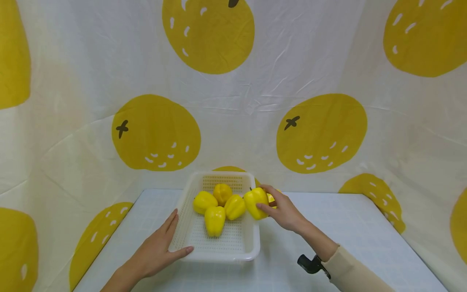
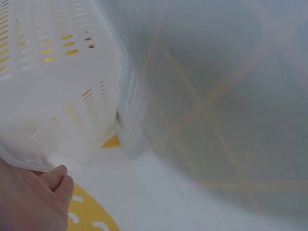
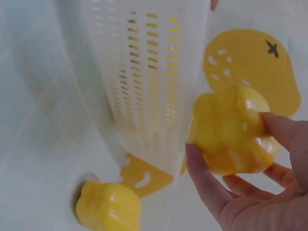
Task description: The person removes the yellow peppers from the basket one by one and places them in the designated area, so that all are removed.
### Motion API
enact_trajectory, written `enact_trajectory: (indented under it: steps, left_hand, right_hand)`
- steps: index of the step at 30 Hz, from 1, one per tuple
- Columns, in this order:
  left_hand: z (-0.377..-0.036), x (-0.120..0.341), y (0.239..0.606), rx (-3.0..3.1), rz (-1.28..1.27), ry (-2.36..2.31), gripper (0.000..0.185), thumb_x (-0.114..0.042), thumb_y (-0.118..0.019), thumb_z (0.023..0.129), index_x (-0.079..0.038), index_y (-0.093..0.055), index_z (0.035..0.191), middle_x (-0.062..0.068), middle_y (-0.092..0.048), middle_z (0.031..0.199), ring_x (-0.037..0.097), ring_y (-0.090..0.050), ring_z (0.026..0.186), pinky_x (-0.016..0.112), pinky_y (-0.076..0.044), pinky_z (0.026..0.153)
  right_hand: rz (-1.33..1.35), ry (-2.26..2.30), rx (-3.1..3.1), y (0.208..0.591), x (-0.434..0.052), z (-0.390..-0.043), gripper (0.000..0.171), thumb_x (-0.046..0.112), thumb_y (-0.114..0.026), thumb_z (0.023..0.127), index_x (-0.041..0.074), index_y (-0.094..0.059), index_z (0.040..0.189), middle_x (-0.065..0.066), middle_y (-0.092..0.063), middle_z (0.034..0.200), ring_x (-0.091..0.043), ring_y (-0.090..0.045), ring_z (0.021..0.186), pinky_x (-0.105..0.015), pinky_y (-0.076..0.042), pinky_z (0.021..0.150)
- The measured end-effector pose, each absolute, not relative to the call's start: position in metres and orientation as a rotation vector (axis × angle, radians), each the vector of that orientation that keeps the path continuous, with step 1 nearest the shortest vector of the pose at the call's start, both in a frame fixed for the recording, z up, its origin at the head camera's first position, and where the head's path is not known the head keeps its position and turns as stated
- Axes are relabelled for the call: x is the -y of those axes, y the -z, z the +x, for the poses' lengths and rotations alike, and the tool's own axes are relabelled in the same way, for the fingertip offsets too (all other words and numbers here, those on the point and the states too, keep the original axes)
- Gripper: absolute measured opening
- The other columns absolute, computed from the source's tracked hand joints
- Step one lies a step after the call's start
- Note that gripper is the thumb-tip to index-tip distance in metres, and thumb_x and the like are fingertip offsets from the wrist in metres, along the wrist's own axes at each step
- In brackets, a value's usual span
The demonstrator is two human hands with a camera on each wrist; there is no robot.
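Observation:
A white plastic basket (image 1: pixel 233 256) stands on the table with several yellow bell peppers (image 1: pixel 215 221) inside. My left hand (image 1: pixel 155 247) holds the basket at its near left corner, thumb over the front rim and fingers along the left rim. In the left wrist view, the fingertips (image 2: pixel 63 175) show at the rim. My right hand (image 1: pixel 284 209) grips another yellow bell pepper (image 1: pixel 256 202) between thumb and fingers, overlapping the basket's right rim in the head view. The right wrist view shows this held pepper (image 3: pixel 233 130) raised beside the basket's slotted wall (image 3: pixel 144 72).
One more yellow bell pepper (image 3: pixel 109 207) lies on the table outside the basket's right side, partly hidden behind my right hand in the head view. The pale checked table (image 1: pixel 350 235) meets a white curtain (image 1: pixel 237 121) printed with large yellow fruit at the back.

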State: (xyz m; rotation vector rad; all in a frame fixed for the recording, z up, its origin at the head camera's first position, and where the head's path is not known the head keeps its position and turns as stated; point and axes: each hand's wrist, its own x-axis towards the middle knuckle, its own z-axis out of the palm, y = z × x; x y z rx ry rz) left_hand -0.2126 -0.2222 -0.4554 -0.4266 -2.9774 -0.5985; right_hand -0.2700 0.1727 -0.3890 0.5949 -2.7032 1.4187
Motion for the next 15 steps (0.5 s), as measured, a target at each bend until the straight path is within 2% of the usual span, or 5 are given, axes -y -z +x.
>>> enact_trajectory:
  steps: [6, 15]
  left_hand:
    - [-0.211, 0.221, 0.451, 3.0, -0.408, 0.61, 0.12, -0.083, -0.056, 0.084, 0.001, -0.019, 0.162, 0.014, -0.01, 0.171, 0.041, -0.031, 0.15, 0.063, -0.036, 0.113]
    - [-0.21, 0.22, 0.447, 3.011, -0.414, 0.588, 0.121, -0.085, -0.052, 0.083, 0.001, -0.02, 0.162, 0.014, -0.01, 0.172, 0.041, -0.033, 0.149, 0.061, -0.037, 0.113]
  right_hand:
    - [0.51, -1.408, 2.723, 0.392, -0.192, -0.275, 0.059, 0.027, -0.07, 0.099, 0.018, -0.044, 0.151, -0.012, -0.054, 0.144, -0.024, -0.068, 0.098, -0.035, -0.062, 0.081]
    - [0.394, -1.376, 2.756, 0.395, -0.224, -0.283, 0.062, 0.027, -0.067, 0.101, 0.012, -0.038, 0.154, -0.022, -0.041, 0.156, -0.025, -0.069, 0.1, -0.039, -0.061, 0.086]
